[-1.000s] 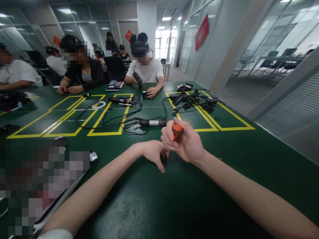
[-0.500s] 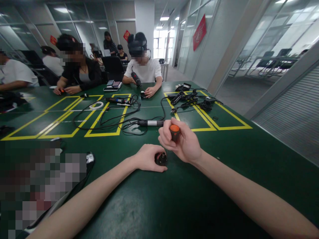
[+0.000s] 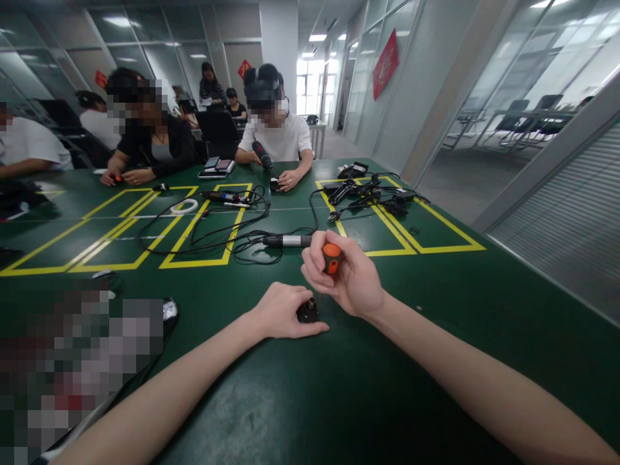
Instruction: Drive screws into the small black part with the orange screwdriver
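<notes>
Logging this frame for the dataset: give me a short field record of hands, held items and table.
left hand: palm down, gripping a small black part on the table
right hand: closed on an orange-capped screwdriver, upright above the part
surface: green table with yellow tape rectangles
nearby: black cables, black-and-silver tool
others: people seated across the table

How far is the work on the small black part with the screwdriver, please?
Done: the left hand pins the small black part on the green table. In hand: the right hand grips an orange-capped screwdriver upright, directly above the part; its tip is hidden. Left: how tight the fastening is cannot be told. The corded tool lies behind, untouched.
</notes>
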Demonstrator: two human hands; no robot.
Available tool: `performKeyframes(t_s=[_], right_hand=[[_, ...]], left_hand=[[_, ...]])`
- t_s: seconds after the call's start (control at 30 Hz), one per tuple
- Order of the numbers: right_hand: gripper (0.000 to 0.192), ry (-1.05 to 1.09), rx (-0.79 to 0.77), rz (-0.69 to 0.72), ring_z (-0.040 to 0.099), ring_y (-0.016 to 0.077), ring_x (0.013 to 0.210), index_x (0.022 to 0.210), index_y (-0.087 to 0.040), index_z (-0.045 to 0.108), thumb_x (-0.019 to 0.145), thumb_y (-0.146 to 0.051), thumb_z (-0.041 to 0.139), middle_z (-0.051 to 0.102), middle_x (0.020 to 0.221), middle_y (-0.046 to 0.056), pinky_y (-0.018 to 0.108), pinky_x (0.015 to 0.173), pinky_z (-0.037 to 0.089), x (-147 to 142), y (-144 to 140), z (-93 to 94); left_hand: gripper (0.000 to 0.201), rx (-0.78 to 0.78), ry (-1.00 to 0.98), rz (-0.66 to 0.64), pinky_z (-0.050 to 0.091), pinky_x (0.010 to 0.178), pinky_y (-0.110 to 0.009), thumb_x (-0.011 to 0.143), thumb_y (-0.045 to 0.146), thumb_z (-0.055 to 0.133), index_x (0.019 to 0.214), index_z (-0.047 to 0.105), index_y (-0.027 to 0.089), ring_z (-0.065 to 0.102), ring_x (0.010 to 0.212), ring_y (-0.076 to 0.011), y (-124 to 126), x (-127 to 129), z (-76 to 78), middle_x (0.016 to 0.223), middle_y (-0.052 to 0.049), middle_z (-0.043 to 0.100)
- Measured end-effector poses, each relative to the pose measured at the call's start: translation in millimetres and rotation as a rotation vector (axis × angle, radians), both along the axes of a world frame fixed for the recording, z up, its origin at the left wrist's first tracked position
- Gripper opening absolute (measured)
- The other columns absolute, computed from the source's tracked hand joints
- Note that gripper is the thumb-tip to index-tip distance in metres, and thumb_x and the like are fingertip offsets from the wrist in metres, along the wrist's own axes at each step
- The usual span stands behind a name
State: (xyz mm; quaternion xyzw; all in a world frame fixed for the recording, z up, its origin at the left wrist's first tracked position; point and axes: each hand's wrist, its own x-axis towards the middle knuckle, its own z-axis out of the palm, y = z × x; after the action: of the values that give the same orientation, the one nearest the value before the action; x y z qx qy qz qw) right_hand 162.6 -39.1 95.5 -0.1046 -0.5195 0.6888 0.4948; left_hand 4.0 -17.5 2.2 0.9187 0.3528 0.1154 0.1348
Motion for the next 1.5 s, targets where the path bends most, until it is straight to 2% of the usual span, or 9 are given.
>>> performKeyframes(t_s=[0.27,0.5,0.7,0.9,1.03,1.13,1.2,1.33,1.5], right_hand=[[0.034,0.031,0.007,0.002,0.020,0.0067,0.041,0.085,-0.024,0.048,0.097,-0.051,0.063,0.040,0.051,-0.011,0.017,0.041,0.019,2,-2,1.5],[0.048,0.005,0.032,-0.023,0.024,0.0064,0.042,0.064,-0.020,0.049,0.100,-0.050,0.059,0.038,0.053,-0.007,0.019,0.039,0.020,4,2,2.6],[0.031,0.036,0.010,-0.042,0.020,0.0066,0.041,0.083,-0.023,0.050,0.097,-0.049,0.060,0.040,0.052,-0.010,0.017,0.039,0.019,4,2,2.3],[0.042,0.019,0.054,-0.057,0.028,0.0060,0.042,0.067,-0.020,0.051,0.100,-0.046,0.058,0.044,0.056,-0.006,0.019,0.039,0.022,3,4,2.9],[0.043,0.035,0.025,-0.094,0.021,0.0061,0.041,0.071,-0.021,0.051,0.100,-0.053,0.059,0.035,0.051,-0.009,0.018,0.039,0.020,3,4,1.7],[0.036,0.065,0.019,-0.085,0.018,0.0063,0.040,0.083,-0.023,0.051,0.098,-0.055,0.059,0.036,0.051,-0.011,0.017,0.040,0.019,3,3,1.5],[0.032,0.068,0.027,-0.091,0.020,0.0064,0.040,0.085,-0.024,0.049,0.098,-0.051,0.061,0.040,0.051,-0.011,0.017,0.040,0.020,3,2,1.8],[0.035,0.040,0.069,-0.074,0.025,0.0067,0.040,0.073,-0.021,0.051,0.098,-0.045,0.059,0.043,0.051,-0.008,0.018,0.038,0.023,4,4,2.5],[0.045,0.058,0.063,-0.012,0.021,0.0057,0.040,0.066,-0.020,0.050,0.100,-0.047,0.058,0.034,0.050,-0.009,0.017,0.038,0.020,5,6,2.4]], left_hand=[[0.054,-0.014,0.021,-0.020,0.027,0.058,-0.030,0.089,0.068,0.066,0.067,0.058,0.020,0.059,0.060,-0.0170,3,-1,-1.3,0.067,-0.004,0.066],[0.048,-0.001,-0.018,-0.004,0.032,0.060,-0.029,0.088,0.063,0.067,0.070,0.055,0.021,0.063,0.067,-0.0179,2,-2,-1.0,0.073,-0.004,0.068],[0.038,-0.047,-0.100,0.037,0.033,0.063,-0.029,0.085,0.055,0.069,0.074,0.054,0.022,0.061,0.069,-0.0185,2,-2,-2.1,0.075,-0.003,0.066],[0.033,-0.107,-0.149,0.024,0.034,0.062,-0.027,0.084,0.051,0.076,0.082,0.063,0.021,0.055,0.064,-0.0146,5,-4,-1.1,0.071,0.001,0.061],[0.045,-0.364,-0.333,-0.003,0.037,0.062,-0.025,0.068,0.050,0.092,0.093,0.071,0.019,0.050,0.065,-0.0117,13,-9,-0.4,0.075,0.004,0.059],[0.053,-0.663,-0.499,0.000,0.043,0.067,-0.025,0.061,0.041,0.096,0.100,0.070,0.017,0.055,0.071,-0.0124,19,-13,-0.6,0.079,0.004,0.062],[0.052,-0.769,-0.536,-0.008,0.044,0.070,-0.025,0.062,0.035,0.095,0.102,0.069,0.015,0.060,0.077,-0.0135,22,-16,-0.5,0.084,0.002,0.067],[0.050,-0.819,-0.503,-0.022,0.039,0.065,-0.024,0.063,0.034,0.094,0.103,0.069,0.014,0.062,0.081,-0.0135,29,-20,2.0,0.099,-0.004,0.074],[0.050,-0.871,-0.482,-0.019,0.039,0.066,-0.024,0.062,0.032,0.094,0.102,0.071,0.015,0.059,0.078,-0.0120,32,-22,7.9,0.094,-0.002,0.073]])
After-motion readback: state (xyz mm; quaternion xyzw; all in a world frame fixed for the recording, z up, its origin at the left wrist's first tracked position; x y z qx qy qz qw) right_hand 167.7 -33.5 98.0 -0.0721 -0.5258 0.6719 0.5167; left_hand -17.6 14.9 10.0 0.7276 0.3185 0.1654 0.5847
